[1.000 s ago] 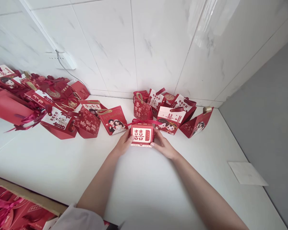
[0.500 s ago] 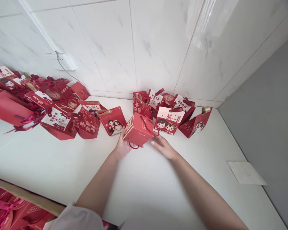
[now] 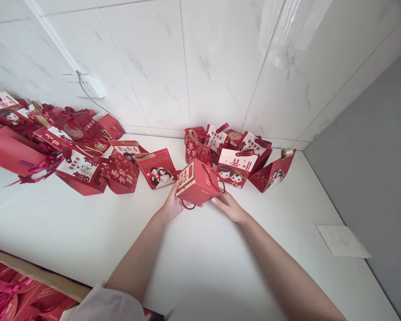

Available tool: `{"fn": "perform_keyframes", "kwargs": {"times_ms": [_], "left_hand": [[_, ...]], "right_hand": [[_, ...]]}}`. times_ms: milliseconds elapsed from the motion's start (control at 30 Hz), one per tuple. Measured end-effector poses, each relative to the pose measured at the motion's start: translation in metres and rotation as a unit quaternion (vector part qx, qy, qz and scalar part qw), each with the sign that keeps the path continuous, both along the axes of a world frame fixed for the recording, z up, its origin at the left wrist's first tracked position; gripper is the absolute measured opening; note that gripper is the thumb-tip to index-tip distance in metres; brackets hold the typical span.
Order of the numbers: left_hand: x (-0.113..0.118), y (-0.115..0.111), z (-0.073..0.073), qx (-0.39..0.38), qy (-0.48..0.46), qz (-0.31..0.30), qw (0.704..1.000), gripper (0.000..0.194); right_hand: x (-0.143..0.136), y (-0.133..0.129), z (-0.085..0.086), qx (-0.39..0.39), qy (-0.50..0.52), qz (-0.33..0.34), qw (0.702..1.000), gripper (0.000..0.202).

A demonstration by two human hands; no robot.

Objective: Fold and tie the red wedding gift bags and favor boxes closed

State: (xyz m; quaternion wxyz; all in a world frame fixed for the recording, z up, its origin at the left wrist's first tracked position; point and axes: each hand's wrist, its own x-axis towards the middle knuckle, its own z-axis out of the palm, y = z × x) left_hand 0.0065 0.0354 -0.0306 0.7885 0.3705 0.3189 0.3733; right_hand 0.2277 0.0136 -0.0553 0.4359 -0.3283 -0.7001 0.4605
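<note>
Between my hands, above the white table (image 3: 194,249), is a red gift box (image 3: 203,187) with twisted red cord handles and a cream label on its left side. My left hand (image 3: 173,205) grips the box from the left and below, the fingers partly hidden behind it. My right hand (image 3: 230,206) holds the lower right corner with the thumb in front. Just behind the held box stand a red box with a printed couple (image 3: 158,171) and a white-topped box with two cartoon faces (image 3: 235,167).
Many red boxes and bags crowd the left (image 3: 83,167), some with ribbons. A small group stands behind at right, ending with a tilted red box (image 3: 274,171). A carton (image 3: 36,272) of red packages is at lower left. A socket with a cable (image 3: 87,84) is on the tiled wall.
The held box has shifted slightly right and turned, so its cream label faces me more. My right hand's thumb now rests against its lower right corner.
</note>
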Motion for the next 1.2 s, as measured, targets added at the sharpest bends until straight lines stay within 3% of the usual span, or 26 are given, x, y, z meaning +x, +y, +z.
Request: {"fn": "perform_keyframes", "kwargs": {"times_ms": [233, 433, 600, 733, 833, 900, 1033, 1200], "left_hand": [[-0.005, 0.000, -0.017, 0.043, 0.040, 0.097, 0.994, 0.063], [-0.006, 0.006, -0.023, 0.074, 0.077, 0.086, 0.991, 0.059], [-0.005, 0.006, -0.023, 0.139, 0.170, 0.093, 0.971, 0.067], [-0.001, -0.002, -0.023, 0.290, 0.161, 0.036, 0.943, 0.101], [0.003, -0.006, -0.022, 0.352, 0.211, 0.045, 0.911, 0.121], [0.004, -0.007, -0.020, 0.339, 0.247, 0.072, 0.905, 0.111], [0.001, -0.002, -0.016, 0.289, 0.236, 0.121, 0.920, 0.094], [-0.004, 0.002, -0.013, 0.251, 0.212, 0.145, 0.933, 0.079]], "right_hand": [[0.003, 0.000, -0.007, -0.043, 0.018, -0.039, 0.998, 0.052], [-0.001, 0.000, -0.008, -0.044, 0.027, -0.033, 0.998, 0.052], [-0.001, 0.000, -0.014, -0.072, 0.052, -0.044, 0.995, 0.051], [-0.002, 0.001, -0.016, -0.067, 0.051, -0.045, 0.995, 0.053], [-0.004, 0.000, -0.012, -0.064, 0.058, -0.037, 0.996, 0.057], [-0.005, 0.000, -0.007, -0.064, 0.061, -0.040, 0.995, 0.066], [-0.004, -0.001, -0.001, -0.041, 0.061, -0.035, 0.997, 0.076], [0.001, -0.001, -0.007, -0.046, 0.041, -0.029, 0.998, 0.081]]}}
